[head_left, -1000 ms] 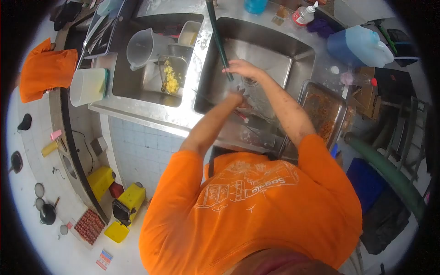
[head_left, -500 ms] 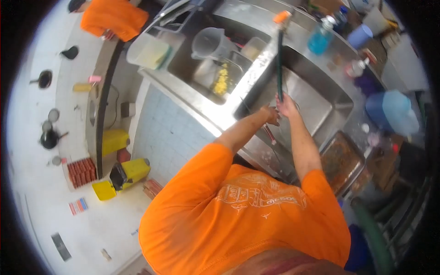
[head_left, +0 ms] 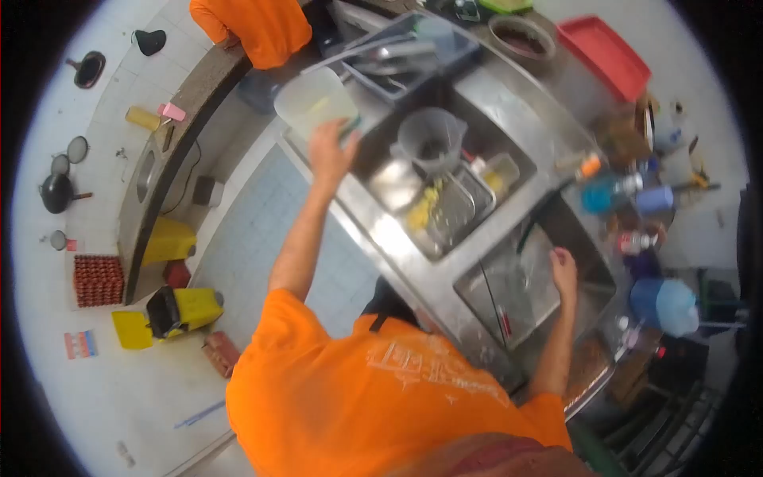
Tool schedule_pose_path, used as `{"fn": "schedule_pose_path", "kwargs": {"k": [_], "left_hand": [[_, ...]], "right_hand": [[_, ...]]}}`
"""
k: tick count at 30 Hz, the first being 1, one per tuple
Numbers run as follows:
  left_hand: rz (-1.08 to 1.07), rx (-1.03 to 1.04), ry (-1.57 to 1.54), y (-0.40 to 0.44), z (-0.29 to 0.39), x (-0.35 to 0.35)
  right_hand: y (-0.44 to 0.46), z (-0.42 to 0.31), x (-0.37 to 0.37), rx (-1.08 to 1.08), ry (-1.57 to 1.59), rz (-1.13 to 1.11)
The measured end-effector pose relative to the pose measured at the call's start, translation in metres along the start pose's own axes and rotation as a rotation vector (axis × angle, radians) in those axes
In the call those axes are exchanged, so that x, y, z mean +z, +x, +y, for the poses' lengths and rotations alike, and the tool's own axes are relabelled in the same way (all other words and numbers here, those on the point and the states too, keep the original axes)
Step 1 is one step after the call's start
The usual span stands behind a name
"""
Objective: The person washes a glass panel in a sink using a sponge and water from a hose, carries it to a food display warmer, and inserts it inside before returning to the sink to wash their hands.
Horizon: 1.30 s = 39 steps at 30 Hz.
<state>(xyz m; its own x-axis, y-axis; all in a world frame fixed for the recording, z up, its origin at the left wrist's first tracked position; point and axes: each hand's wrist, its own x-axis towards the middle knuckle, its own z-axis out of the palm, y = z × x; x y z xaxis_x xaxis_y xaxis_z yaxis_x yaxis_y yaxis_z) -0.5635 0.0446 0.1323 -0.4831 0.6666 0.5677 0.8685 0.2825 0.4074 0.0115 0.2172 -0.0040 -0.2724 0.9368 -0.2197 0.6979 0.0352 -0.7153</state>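
Note:
My left hand (head_left: 331, 157) is at the near right corner of a whitish plastic tub (head_left: 312, 99). Its thumb and fingers are apart around a green-edged piece that looks like a scouring sponge (head_left: 350, 125). My right hand (head_left: 563, 273) hovers over the right sink basin (head_left: 598, 296), fingers loosely curled together, with nothing visible in them. Hanging into that basin from the tap is a dark hose (head_left: 526, 234), apart from both hands. Near the basin's front lies a thin tool with a red handle (head_left: 505, 324).
The left basin holds a clear pitcher (head_left: 430, 137), metal trays (head_left: 470, 193) and yellow food bits (head_left: 425, 208). Behind it stands a grey crate (head_left: 397, 67) of utensils. Bottles, including a blue one (head_left: 600, 195), line the right side. Another person in orange (head_left: 258, 32) is at upper left.
My right hand has let go of the hose, which now droops into the basin. My left hand has moved left from beside it to the plastic tub. The view has turned and shifted.

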Motion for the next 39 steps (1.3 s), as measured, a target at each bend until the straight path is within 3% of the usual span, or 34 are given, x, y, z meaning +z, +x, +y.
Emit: {"fn": "schedule_pose_path", "kwargs": {"k": [2,3,7,9,11,13,17,23,26,29,33,36,39], "left_hand": [[0.051,-0.119,0.166,0.032,-0.069,-0.018],[0.059,-0.192,0.256,0.038,-0.098,-0.025],[0.058,-0.349,-0.009,0.043,-0.186,-0.011],[-0.003,-0.374,-0.124,0.043,-0.200,-0.013],[-0.037,-0.320,-0.240,0.046,-0.219,-0.009],[-0.089,-0.300,-0.369,0.048,-0.236,-0.003],[-0.163,-0.328,-0.559,0.052,-0.258,0.001],[-0.161,-0.337,-0.578,0.050,-0.263,0.002],[-0.174,-0.339,-0.621,0.060,-0.263,-0.006],[-0.180,-0.321,-0.579,0.059,-0.265,-0.005],[-0.256,-0.368,-0.534,0.067,-0.252,-0.016],[-0.163,-0.265,-0.494,0.053,-0.256,-0.003],[-0.047,-0.247,-0.387,0.039,-0.235,-0.017]], "right_hand": [[0.004,-0.107,0.003,-0.055,-0.090,0.050],[0.014,-0.162,0.020,-0.184,-0.075,0.055],[0.074,-0.386,0.152,-0.528,0.126,-0.140],[0.090,-0.501,0.221,-0.939,0.021,-0.167],[0.123,-0.573,0.299,-1.223,-0.094,-0.475],[0.157,-0.615,0.386,-1.179,-0.437,-0.796],[0.185,-0.624,0.504,-0.920,-1.283,-1.019],[0.204,-0.587,0.566,-0.801,-1.484,-1.082],[0.212,-0.588,0.560,-0.785,-1.351,-1.051],[0.225,-0.587,0.537,-0.816,-0.954,-0.966],[0.203,-0.616,0.429,-0.853,-0.423,-0.883],[0.169,-0.601,0.346,-0.682,-0.004,-0.683],[0.127,-0.562,0.267,-0.394,0.168,-0.502]]}}
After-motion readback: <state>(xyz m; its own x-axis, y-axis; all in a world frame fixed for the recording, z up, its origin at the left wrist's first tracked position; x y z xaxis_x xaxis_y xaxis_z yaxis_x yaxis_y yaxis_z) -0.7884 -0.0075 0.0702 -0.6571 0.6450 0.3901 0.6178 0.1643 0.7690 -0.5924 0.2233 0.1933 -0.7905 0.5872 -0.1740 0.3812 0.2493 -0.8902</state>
